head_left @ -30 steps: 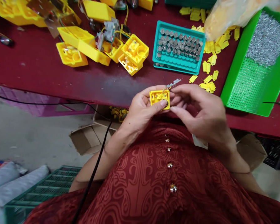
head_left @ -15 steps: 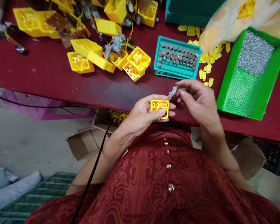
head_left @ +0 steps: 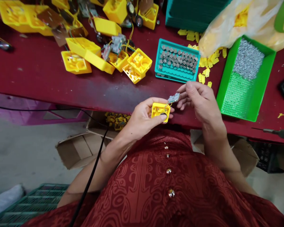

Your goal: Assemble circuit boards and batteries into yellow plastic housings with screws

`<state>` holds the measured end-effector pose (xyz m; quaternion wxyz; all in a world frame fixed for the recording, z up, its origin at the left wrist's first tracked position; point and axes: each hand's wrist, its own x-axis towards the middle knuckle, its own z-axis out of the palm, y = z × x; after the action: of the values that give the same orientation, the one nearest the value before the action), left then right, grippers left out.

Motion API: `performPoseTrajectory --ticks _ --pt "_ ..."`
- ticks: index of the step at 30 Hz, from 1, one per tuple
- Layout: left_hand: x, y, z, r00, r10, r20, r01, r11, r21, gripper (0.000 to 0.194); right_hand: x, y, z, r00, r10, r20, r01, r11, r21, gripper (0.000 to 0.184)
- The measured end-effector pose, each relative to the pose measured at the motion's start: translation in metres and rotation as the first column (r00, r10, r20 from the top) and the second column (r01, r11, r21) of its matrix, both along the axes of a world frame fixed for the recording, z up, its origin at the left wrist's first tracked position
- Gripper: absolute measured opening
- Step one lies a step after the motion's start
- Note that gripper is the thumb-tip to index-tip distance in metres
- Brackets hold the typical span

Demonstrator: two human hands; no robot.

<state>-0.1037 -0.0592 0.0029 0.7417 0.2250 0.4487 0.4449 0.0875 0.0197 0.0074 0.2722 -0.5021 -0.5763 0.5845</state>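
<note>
A left hand [head_left: 144, 119] grips a yellow plastic housing [head_left: 161, 112] above the red counter [head_left: 109, 91], while the half-curled right hand [head_left: 198, 102] has moved to a small wired circuit board [head_left: 173, 98] just beside it, its hold unclear.

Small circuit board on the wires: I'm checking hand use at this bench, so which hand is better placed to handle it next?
Right, probably. The right hand sits at the small circuit board with nothing else in it, while the left hand is taken up gripping the yellow plastic housing that the board's wires run into.
</note>
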Motion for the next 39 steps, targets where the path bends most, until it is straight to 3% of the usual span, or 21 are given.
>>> performPoseTrajectory --ticks 3,6,10,14,17,21,24,28,32,34,37,39 --pt "-0.003 0.002 -0.003 0.998 -0.035 -0.054 0.037 0.999 0.034 0.047 -0.003 0.008 0.006 0.997 0.048 -0.056 -0.054 0.991 -0.122 0.059" --pt "-0.005 0.003 -0.004 0.998 -0.005 -0.066 0.008 0.999 0.043 0.050 -0.006 0.013 0.013 0.995 0.063 -0.072 -0.071 0.991 -0.110 0.046" --pt "-0.006 0.003 -0.005 0.994 0.106 0.025 -0.105 0.994 -0.032 0.046 -0.014 0.014 0.024 0.997 0.049 -0.060 -0.051 0.999 -0.017 0.029" --pt "-0.005 0.005 -0.004 0.972 0.160 0.170 -0.141 0.983 -0.117 0.039 -0.031 -0.001 0.035 0.999 0.021 -0.036 -0.013 0.978 0.207 0.007" --pt "-0.004 0.007 -0.002 0.943 0.187 0.274 -0.161 0.980 -0.115 0.032 -0.041 -0.020 0.038 0.998 0.053 -0.015 -0.040 0.893 0.449 0.006" --pt "-0.008 0.006 -0.001 0.922 0.220 0.318 -0.195 0.975 -0.110 0.031 -0.044 -0.036 0.030 0.986 0.139 0.097 -0.165 0.663 0.730 0.015" --pt "-0.015 0.003 0.000 0.936 0.202 0.287 -0.175 0.978 -0.115 0.035 -0.039 -0.038 0.026 0.967 0.181 0.180 -0.249 0.515 0.820 0.021" --pt "-0.021 0.001 0.006 0.944 0.153 0.292 -0.123 0.985 -0.119 0.042 -0.029 -0.036 0.028 0.936 0.192 0.296 -0.350 0.406 0.844 0.016" --pt "-0.018 0.003 0.014 0.943 0.131 0.306 -0.100 0.988 -0.113 0.032 -0.020 -0.037 0.036 0.899 0.223 0.376 -0.433 0.341 0.834 0.010" --pt "-0.015 0.004 0.015 0.957 0.122 0.263 -0.104 0.991 -0.081 0.033 -0.016 -0.037 0.040 0.886 0.225 0.406 -0.461 0.335 0.822 0.011" --pt "-0.011 0.004 0.015 0.979 0.089 0.185 -0.086 0.996 -0.025 0.041 -0.012 -0.037 0.047 0.882 0.188 0.432 -0.471 0.352 0.809 0.017" --pt "-0.010 0.004 0.014 0.987 0.073 0.145 -0.074 0.997 0.007 0.046 -0.013 -0.038 0.050 0.884 0.130 0.449 -0.461 0.401 0.792 0.019"
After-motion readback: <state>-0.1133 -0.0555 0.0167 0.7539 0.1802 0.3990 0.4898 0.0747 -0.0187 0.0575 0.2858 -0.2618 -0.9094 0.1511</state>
